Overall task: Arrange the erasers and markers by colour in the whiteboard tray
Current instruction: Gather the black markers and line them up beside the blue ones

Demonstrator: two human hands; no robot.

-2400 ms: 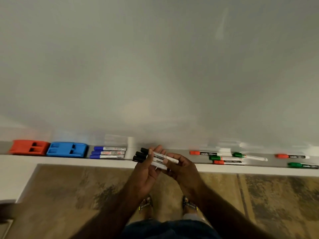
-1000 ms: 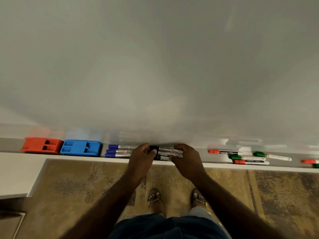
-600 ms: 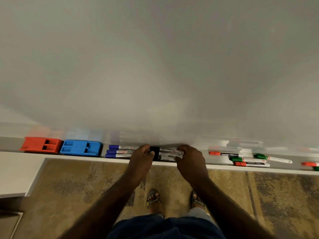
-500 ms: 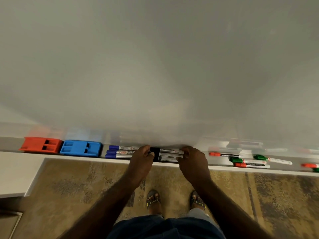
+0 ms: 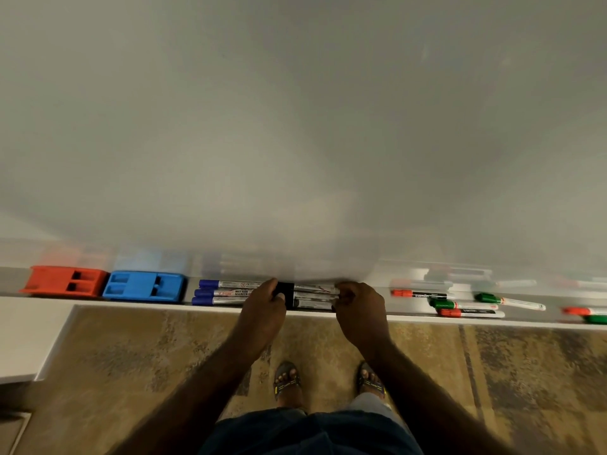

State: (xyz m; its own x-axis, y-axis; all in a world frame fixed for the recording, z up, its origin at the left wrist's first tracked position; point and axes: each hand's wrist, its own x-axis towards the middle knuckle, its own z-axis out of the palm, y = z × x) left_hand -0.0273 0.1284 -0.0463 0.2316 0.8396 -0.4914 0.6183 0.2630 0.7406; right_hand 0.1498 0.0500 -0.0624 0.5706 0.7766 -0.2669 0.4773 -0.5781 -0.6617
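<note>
Three black-capped markers (image 5: pixel 312 296) lie side by side in the whiteboard tray (image 5: pixel 361 315). My left hand (image 5: pixel 262 307) grips their cap ends and my right hand (image 5: pixel 359 310) grips their tail ends. Just left of them lie three blue markers (image 5: pixel 226 292), partly covered by my left hand. Further left stand a blue eraser (image 5: pixel 144 286) and a red eraser (image 5: pixel 64 281), side by side. To the right, red markers (image 5: pixel 418 294) and green markers (image 5: pixel 460 304) lie mixed and loose in the tray.
The whiteboard (image 5: pixel 295 126) rises right behind the tray. A white ledge (image 5: pixel 26 336) juts out at the lower left. A brown patterned floor and my sandalled feet (image 5: pixel 328 379) are below the tray edge.
Both hands carried the three black markers from in front of me into the tray and laid them beside the blue ones. In the last half second the hands barely moved.
</note>
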